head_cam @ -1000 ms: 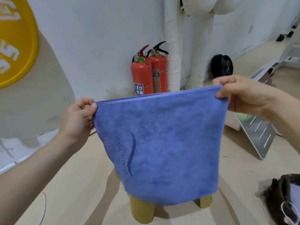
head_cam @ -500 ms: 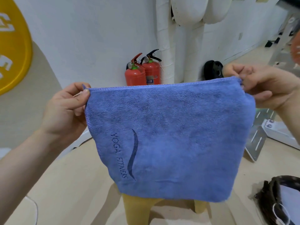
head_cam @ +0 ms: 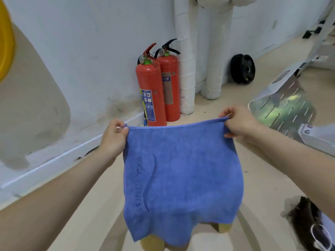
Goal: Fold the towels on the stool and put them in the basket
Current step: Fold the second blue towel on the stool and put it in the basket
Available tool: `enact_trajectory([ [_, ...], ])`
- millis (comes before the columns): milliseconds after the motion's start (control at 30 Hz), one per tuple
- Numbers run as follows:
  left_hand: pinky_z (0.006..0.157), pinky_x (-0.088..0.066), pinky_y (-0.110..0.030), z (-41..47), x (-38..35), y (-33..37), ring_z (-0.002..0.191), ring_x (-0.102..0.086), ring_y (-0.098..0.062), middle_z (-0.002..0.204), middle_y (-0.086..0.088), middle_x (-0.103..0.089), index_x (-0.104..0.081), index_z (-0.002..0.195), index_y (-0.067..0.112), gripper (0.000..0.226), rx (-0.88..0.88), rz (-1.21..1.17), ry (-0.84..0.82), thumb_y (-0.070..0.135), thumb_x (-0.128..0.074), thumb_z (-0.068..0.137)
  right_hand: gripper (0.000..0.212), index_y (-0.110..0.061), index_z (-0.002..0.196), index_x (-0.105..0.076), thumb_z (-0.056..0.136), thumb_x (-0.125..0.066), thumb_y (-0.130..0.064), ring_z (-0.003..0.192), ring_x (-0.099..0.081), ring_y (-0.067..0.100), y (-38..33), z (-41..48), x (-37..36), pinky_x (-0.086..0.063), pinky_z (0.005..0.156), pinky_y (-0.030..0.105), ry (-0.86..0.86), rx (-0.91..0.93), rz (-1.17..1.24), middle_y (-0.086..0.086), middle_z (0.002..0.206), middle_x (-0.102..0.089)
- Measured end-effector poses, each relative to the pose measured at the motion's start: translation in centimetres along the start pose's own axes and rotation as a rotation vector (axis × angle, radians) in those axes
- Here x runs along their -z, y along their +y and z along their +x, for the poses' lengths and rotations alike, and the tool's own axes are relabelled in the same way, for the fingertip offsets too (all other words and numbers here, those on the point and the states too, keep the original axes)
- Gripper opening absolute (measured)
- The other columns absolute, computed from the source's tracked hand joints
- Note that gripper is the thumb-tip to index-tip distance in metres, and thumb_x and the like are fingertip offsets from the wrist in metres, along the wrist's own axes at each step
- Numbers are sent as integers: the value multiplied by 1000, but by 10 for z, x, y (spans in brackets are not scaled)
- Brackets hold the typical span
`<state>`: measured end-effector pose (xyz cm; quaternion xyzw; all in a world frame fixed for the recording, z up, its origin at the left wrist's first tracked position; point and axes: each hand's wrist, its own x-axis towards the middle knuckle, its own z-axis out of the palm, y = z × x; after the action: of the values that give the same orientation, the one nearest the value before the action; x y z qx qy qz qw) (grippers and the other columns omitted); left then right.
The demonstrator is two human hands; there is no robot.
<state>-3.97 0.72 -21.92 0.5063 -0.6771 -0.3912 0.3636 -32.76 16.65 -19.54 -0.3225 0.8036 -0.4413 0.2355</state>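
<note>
A blue towel (head_cam: 181,178) with dark "YOGA FITNESS" lettering hangs spread out in front of me. My left hand (head_cam: 114,136) pinches its upper left corner and my right hand (head_cam: 237,122) pinches its upper right corner. The towel drapes down over the yellow stool (head_cam: 223,227), of which only the legs show below the lower hem. A dark woven basket (head_cam: 306,223) sits on the floor at the lower right, partly cut off by the frame edge.
Two red fire extinguishers (head_cam: 155,87) stand against the white wall beside wrapped white pipes (head_cam: 184,57). A black weight plate (head_cam: 243,68) leans on the wall. A perforated metal platform (head_cam: 284,109) lies to the right on the beige floor.
Both hands have lowered the spread towel and moved it further from my head; its lower part now drapes toward me over the stool. The view tilts more downward.
</note>
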Motion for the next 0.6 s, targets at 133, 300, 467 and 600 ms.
enact_trajectory([
  [133,56,-31,-31,22,-18,-12,66,-44,-15,77,-1,-49,-45,91,22,6,56,16,96,20,-44,96,29,-11,85,-58,78,-41,12,75,-56,26,8,24,-28,-59,63,45,134,4,72,12,86,-57],
  [300,58,-36,-29,34,-29,-34,79,-51,-22,90,-4,-53,-45,95,21,6,141,18,78,26,-47,96,15,-5,91,-62,86,-49,1,61,-52,24,26,43,-48,-53,66,42,178,-8,21,6,64,-53],
  [467,64,-48,-34,31,-26,-42,81,-59,-24,101,-7,-61,-49,105,35,22,278,-145,-104,41,-62,88,7,-12,91,-61,84,-61,-12,75,-52,21,45,47,-56,-41,68,27,93,-77,-49,7,82,-58],
  [600,60,-49,-30,30,-13,-42,72,-62,-19,97,-4,-66,-53,116,31,32,396,-342,-292,23,-67,88,18,-8,95,-65,84,-69,-22,69,-57,21,42,41,-47,-47,65,30,-75,-279,126,8,81,-63],
])
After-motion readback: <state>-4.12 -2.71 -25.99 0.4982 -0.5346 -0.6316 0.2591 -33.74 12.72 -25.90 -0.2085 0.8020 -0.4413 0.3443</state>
